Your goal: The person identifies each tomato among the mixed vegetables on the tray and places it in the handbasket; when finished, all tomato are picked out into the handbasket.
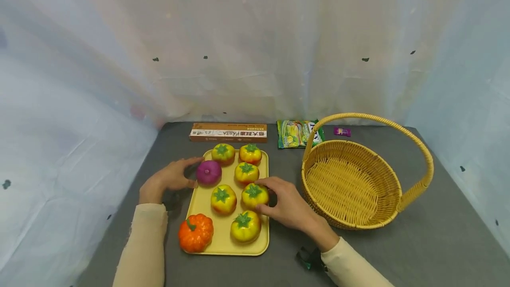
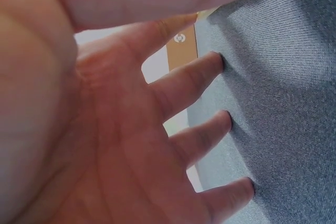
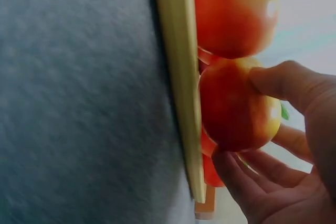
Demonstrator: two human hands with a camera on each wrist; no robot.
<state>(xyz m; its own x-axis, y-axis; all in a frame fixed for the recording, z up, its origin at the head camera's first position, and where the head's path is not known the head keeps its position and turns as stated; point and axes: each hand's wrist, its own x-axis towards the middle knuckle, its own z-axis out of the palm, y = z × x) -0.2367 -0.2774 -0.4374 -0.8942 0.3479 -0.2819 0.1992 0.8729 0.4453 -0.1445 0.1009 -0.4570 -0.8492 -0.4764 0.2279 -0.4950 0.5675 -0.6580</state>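
1. Pumpkin (image 1: 195, 233) sat in the near-left corner of the yellow tray (image 1: 223, 246).
2. Right hand (image 1: 288, 203) was the nearer one: thumb and fingers clamped on a persimmon (image 1: 254, 195), second-nearest in the tray's right-hand row, left of the palm. Roundish, no clear long axis. Basket (image 1: 342, 189) lay on the hand's other side.
3. Right wrist view showed the persimmon's red flank and the thumb opposing the fingers; head view showed mostly its green-leafed top.
4. Left hand (image 1: 171, 176): fingers spread, nothing held, beside the purple onion (image 1: 209, 172); couldn't tell if touching.
5. Pasta box (image 1: 228, 132) lay beyond the tray.
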